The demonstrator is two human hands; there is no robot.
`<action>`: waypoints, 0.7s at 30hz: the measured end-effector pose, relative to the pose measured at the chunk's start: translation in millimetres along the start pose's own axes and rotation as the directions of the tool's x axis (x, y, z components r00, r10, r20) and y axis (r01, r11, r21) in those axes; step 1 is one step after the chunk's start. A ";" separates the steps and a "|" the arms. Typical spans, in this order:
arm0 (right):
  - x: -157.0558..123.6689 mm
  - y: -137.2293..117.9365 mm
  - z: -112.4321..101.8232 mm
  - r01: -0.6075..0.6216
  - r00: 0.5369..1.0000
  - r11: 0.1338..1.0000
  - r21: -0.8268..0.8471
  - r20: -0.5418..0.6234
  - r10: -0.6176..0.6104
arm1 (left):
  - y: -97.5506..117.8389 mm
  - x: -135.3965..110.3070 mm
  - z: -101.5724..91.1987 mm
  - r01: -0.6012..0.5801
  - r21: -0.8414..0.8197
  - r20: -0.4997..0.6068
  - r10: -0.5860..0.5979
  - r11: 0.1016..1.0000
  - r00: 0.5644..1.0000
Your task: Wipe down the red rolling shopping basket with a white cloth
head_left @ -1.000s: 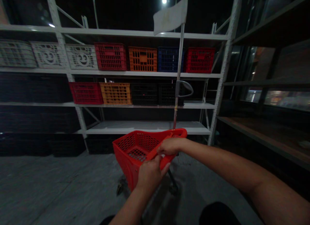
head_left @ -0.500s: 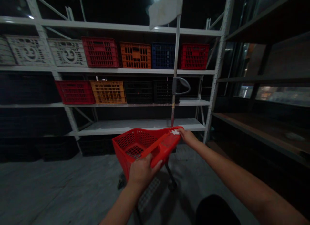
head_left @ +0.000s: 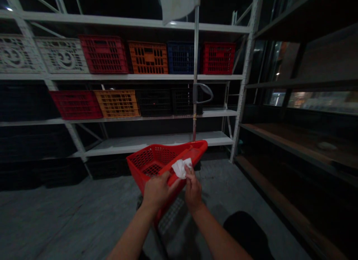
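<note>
A red plastic shopping cart (head_left: 140, 172) stands in front of me, its mesh basket bare inside. My left hand (head_left: 157, 191) grips the near end of the cart's handle, fingers wrapped over the edge. In my right hand (head_left: 192, 187) is a crumpled white tissue (head_left: 181, 168), pinched by the fingertips close to the handle, just right of my left hand. Whether the tissue touches the red plastic I cannot tell. From the cart's far handle end rises a metal pole (head_left: 196, 47) with a grey loop grip (head_left: 204, 93) and a white flag (head_left: 179, 5) on top.
Behind the cart runs a white metal shelf rack (head_left: 145, 77) with several crates, among them a red crate (head_left: 104, 55), an orange crate (head_left: 148, 58) and a yellow crate (head_left: 116, 103). Dark shelves (head_left: 302, 142) line the right side. The floor (head_left: 69, 215) is grey concrete.
My right hand has moved with the tissue from the handle's far end towards me, close to my left hand. My left hand keeps its grip. The view has shifted slightly.
</note>
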State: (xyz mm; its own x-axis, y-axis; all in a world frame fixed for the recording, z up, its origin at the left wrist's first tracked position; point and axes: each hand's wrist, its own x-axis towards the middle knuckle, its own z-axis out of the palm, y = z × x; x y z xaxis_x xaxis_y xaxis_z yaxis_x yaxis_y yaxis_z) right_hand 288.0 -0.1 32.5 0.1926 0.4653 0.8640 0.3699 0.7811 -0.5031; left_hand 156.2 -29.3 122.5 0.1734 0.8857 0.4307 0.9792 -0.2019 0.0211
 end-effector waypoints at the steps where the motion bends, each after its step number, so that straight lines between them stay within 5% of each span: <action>1: 7.3 8.3 -1.9 -0.021 0.999 1.000 -0.019 -0.039 0.020 | 0.0 -0.3 -0.3 -0.006 -0.007 0.003 0.006 1.000 1.000; 7: 49.1 42.2 -13.5 -0.371 0.884 0.928 -0.044 -0.322 0.338 | 1.3 1.3 -0.4 -0.002 -0.018 -0.008 0.002 1.000 1.000; 15: -0.8 -12.9 15.1 -0.410 0.881 0.897 0.165 -0.181 0.437 | -6.4 5.0 5.4 -0.002 -0.020 -0.024 0.001 1.000 1.000; 21: 52.8 22.8 5.8 -0.477 0.853 0.879 0.018 -0.230 0.468 | -7.8 4.0 2.1 -0.023 -0.017 -0.033 0.023 1.000 0.999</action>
State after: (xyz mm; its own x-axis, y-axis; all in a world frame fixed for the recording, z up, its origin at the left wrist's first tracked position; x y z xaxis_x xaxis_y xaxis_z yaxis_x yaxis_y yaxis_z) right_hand 301.3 44.7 66.6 0.5468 0.6664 0.5069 0.2166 0.4722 -0.8545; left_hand 149.5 -23.2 122.2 0.1919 0.8666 0.4607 0.9729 -0.2296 0.0265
